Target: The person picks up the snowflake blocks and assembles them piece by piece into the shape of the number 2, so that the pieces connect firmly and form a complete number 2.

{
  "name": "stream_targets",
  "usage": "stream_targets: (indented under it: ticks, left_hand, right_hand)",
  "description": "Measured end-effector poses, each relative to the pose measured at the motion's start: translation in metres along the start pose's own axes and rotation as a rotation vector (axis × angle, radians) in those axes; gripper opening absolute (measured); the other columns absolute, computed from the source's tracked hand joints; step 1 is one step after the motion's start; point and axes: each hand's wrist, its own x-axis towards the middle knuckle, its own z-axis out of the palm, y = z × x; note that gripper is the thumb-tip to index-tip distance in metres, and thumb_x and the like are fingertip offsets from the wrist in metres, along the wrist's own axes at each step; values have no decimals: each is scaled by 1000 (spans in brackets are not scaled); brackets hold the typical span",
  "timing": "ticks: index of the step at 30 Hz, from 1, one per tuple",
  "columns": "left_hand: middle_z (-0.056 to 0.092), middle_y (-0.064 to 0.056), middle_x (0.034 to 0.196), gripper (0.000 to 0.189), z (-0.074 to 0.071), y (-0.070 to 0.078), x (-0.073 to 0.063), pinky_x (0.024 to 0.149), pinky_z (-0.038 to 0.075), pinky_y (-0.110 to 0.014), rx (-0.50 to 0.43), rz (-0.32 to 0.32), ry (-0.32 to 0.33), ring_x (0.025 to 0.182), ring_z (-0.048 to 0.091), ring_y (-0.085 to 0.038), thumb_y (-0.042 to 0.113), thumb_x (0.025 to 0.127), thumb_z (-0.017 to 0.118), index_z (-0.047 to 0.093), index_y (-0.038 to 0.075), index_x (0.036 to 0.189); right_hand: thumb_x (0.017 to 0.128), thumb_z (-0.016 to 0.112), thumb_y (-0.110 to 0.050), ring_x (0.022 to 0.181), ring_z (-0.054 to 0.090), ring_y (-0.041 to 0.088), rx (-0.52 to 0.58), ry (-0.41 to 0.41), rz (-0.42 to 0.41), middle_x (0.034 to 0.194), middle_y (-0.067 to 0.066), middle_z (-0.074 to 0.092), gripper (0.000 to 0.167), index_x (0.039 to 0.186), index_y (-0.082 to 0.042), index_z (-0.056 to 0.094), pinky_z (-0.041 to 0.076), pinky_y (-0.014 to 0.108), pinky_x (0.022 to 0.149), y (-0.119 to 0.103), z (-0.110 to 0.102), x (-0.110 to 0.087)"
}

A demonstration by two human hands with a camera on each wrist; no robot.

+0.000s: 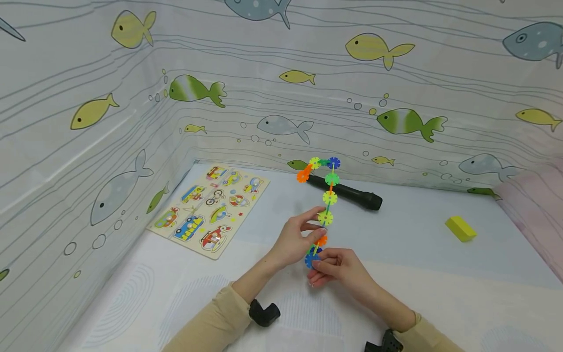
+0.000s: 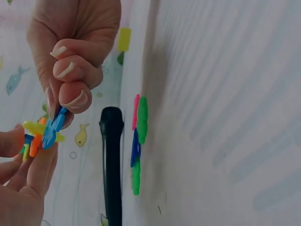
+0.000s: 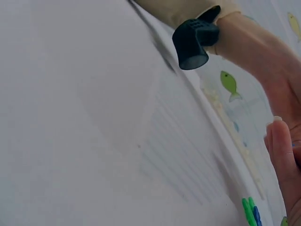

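A chain of colourful notched plastic discs (image 1: 330,197) rises from between both hands and bends left at its top. My left hand (image 1: 299,238) grips the lower part of the chain; its fingers also show at the lower left of the left wrist view. With thumb and fingers, my right hand (image 1: 345,271) pinches a blue disc (image 2: 52,128) at the chain's near end. An orange disc and a yellow one lie close against it. In the right wrist view, fingers (image 3: 282,150) show at the right edge, and the chain is mostly hidden.
A wooden picture puzzle board (image 1: 214,205) lies at left. Behind the chain is a black microphone (image 1: 352,194); a yellow block (image 1: 460,228) sits at right. Several loose discs (image 2: 142,120) rest on the table in the left wrist view. Fish-printed sheeting (image 1: 281,98) walls the back.
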Motion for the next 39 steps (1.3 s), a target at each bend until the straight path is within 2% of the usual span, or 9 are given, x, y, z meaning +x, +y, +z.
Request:
stream_targets:
  ticks: [11, 18, 21, 23, 25, 28, 30, 33, 39]
  left_hand:
    - [63, -10, 125, 52, 1, 2, 0, 84, 58, -25, 33, 30, 21, 114, 67, -26, 8, 97, 65, 50, 14, 147]
    - [64, -10, 121, 50, -1, 3, -1, 81, 58, -22, 47, 12, 11, 108, 69, -25, 8, 96, 66, 55, 14, 144]
    - [65, -10, 120, 49, -2, 2, -1, 81, 58, -23, 22, 11, 19, 107, 69, -25, 5, 95, 66, 56, 14, 143]
    - [65, -11, 120, 49, -1, 2, 0, 81, 58, -23, 9, 8, 14, 107, 69, -26, 4, 95, 65, 56, 14, 143]
    - [65, -11, 120, 49, -1, 2, 0, 82, 59, -25, 3, 6, 5, 106, 69, -27, 4, 95, 65, 57, 13, 142]
    - [66, -12, 122, 49, 2, 4, -1, 83, 59, -27, 4, -1, -22, 105, 69, -27, 3, 95, 66, 56, 12, 142]
    - [68, -12, 121, 49, 4, 4, -2, 85, 59, -27, 13, -11, -45, 105, 69, -26, 5, 95, 66, 54, 12, 141]
    - [70, -10, 121, 47, 6, 5, -3, 87, 58, -29, -1, -36, -84, 106, 68, -25, 6, 95, 67, 50, 11, 138]
    - [69, -8, 124, 38, 7, 4, -4, 90, 58, -33, -32, -77, -133, 112, 66, -25, 8, 96, 66, 49, 13, 129]
  right_hand:
    - [98, 64, -15, 77, 76, 23, 9, 81, -13, 90, 20, 75, 32, 108, 15, 60, 62, 40, 76, 2, -1, 0]
    - [98, 65, -19, 80, 75, 26, -43, -53, 35, 94, 21, 75, 34, 114, 11, 61, 62, 40, 78, 0, -7, 0]
    - [98, 66, -26, 79, 74, 28, -149, -55, 34, 94, 20, 74, 36, 115, 5, 64, 62, 39, 76, -5, -13, 1]
    - [97, 66, -32, 78, 73, 27, -235, 14, 15, 93, 17, 74, 38, 115, 1, 66, 62, 36, 73, -11, -19, 0]
    - [97, 65, -34, 76, 72, 26, -274, 143, -7, 92, 16, 73, 38, 116, -1, 67, 61, 33, 72, -17, -25, -1]
    - [100, 62, -32, 78, 70, 28, -249, 336, -55, 96, 20, 70, 37, 119, 0, 65, 61, 31, 73, -24, -33, -4]
    - [100, 62, -28, 79, 69, 31, -225, 408, -77, 100, 22, 68, 35, 121, 0, 64, 60, 30, 73, -26, -35, -5]
    - [99, 63, -23, 80, 68, 34, -220, 419, -79, 101, 25, 67, 32, 122, 0, 63, 60, 29, 72, -28, -36, -5]
    - [99, 64, -20, 79, 67, 29, -214, 404, -41, 96, 24, 67, 31, 120, 2, 62, 59, 28, 73, -28, -38, -4]
